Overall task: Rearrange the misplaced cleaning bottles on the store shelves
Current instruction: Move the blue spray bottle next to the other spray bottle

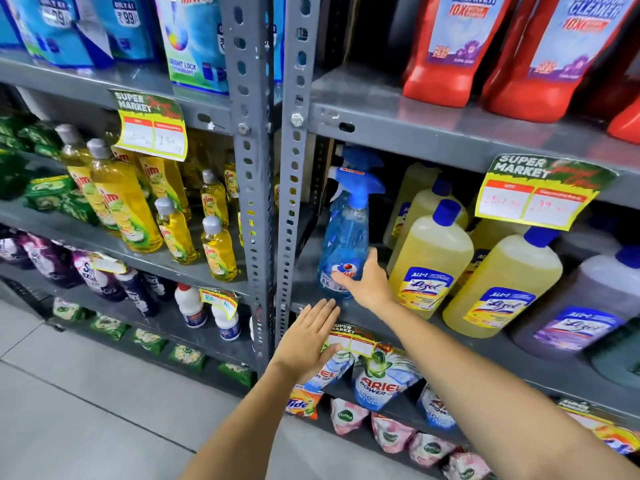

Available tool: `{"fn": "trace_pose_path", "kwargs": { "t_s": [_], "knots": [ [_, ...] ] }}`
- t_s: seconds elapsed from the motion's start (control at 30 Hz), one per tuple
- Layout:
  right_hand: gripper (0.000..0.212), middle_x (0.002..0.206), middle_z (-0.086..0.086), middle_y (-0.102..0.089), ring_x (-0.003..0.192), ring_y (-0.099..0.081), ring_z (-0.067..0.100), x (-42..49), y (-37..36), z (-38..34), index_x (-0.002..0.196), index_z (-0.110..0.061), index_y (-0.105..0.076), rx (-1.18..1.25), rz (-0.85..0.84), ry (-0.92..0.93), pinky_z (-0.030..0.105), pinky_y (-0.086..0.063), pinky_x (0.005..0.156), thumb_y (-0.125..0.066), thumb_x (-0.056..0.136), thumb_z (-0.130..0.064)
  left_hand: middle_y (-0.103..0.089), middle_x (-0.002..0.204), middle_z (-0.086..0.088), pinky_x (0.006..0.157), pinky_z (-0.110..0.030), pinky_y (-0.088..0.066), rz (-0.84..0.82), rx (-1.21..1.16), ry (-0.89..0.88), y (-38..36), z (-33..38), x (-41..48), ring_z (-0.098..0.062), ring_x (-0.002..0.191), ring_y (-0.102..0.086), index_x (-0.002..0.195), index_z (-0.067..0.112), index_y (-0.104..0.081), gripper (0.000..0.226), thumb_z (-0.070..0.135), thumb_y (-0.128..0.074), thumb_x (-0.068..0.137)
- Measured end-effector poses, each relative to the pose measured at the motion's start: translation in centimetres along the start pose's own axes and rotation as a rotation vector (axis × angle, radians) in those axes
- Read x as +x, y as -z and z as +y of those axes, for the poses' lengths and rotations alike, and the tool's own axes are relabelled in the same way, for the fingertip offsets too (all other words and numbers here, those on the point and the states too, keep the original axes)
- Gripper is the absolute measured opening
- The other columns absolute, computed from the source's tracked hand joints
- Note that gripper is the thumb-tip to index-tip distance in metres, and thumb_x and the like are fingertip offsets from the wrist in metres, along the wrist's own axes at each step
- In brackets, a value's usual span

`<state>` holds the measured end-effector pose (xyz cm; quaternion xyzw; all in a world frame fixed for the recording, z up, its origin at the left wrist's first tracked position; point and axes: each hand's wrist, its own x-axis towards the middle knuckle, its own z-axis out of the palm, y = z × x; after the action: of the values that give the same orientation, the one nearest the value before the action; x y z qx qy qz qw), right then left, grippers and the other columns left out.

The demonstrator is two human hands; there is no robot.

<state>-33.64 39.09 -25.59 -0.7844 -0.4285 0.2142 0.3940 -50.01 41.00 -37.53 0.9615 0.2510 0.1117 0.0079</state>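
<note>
Blue spray bottle (344, 237) stands upright at the left end of the grey metal shelf (398, 119) bay on the right, just beside the perforated upright post (294, 168). A second blue trigger head shows behind it, its body hidden. Right hand (369, 284) is at the bottle's lower front, thumb up along its right side, fingertips lying across the label; fingers loosely spread, palm against the bottle but not wrapped round it. Whether it truly grips, cannot tell.

Left hand (306, 339) hovers flat and empty, fingers together and extended, just below the shelf edge, in front of a yellow price tag (349, 341). Touching nothing that shows.

To the right of the spray bottle, same shelf: yellow cleaner bottles (429, 261) with blue caps, then a purple one (581, 306) further right. Shelf above holds red bottles (446, 57). Below, detergent pouches (377, 382).

Left bay, across the posts: yellow dish-soap bottles (124, 209) with grey caps on the middle shelf, green packets (52, 195) at its far left, blue pouches (194, 39) on the shelf above, white bottles (188, 304) lower down. Pale tiled floor (86, 393) underneath.
</note>
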Motion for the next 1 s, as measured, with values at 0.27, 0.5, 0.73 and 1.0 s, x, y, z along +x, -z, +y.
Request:
{"fn": "trace_pose_path", "kwargs": {
  "t_s": [0.27, 0.5, 0.73, 1.0],
  "knots": [
    [0.074, 0.13, 0.007, -0.064, 0.119, -0.062, 0.025, 1.3, 2.2, -1.8, 0.128, -0.015, -0.044, -0.046, -0.027, 0.097, 0.038, -0.051, 0.097, -0.089, 0.07, -0.021, -0.003, 0.162, -0.005, 0.119, -0.038, 0.004, -0.011, -0.009, 0.01, -0.3, 0.2, 0.0, -0.02, 0.149, 0.007, 0.156, 0.01, -0.009, 0.071, 0.056, -0.018, 0.102],
    [0.074, 0.134, 0.008, -0.063, 0.121, -0.062, 0.027, 0.9, 1.6, -2.0, 0.134, -0.015, -0.039, -0.125, -0.006, 0.136, 0.038, -0.053, 0.096, -0.084, 0.076, -0.028, -0.004, 0.162, -0.005, 0.119, -0.037, 0.005, -0.001, -0.007, 0.018, -0.4, 0.2, -0.1, -0.02, 0.149, 0.005, 0.156, 0.01, -0.011, 0.071, 0.057, -0.022, 0.103],
    [0.076, 0.136, 0.007, -0.061, 0.122, -0.061, 0.026, 1.0, 1.8, -1.8, 0.138, -0.017, -0.037, -0.15, -0.037, 0.143, 0.043, -0.054, 0.097, -0.082, 0.078, -0.028, -0.011, 0.162, -0.007, 0.118, -0.039, 0.0, -0.004, -0.014, 0.022, -0.4, 0.2, -0.1, -0.022, 0.149, -0.001, 0.155, 0.009, -0.015, 0.07, 0.055, -0.026, 0.104],
    [0.083, 0.141, 0.005, -0.058, 0.126, -0.058, 0.024, 1.6, 2.0, -1.4, 0.144, -0.019, -0.032, -0.146, -0.08, 0.131, 0.046, -0.053, 0.099, -0.082, 0.078, -0.03, -0.013, 0.161, -0.008, 0.117, -0.039, -0.001, -0.028, -0.004, 0.021, 0.0, 0.3, -0.1, -0.023, 0.149, -0.005, 0.154, 0.008, -0.017, 0.07, 0.056, -0.024, 0.104]
  ]
}}
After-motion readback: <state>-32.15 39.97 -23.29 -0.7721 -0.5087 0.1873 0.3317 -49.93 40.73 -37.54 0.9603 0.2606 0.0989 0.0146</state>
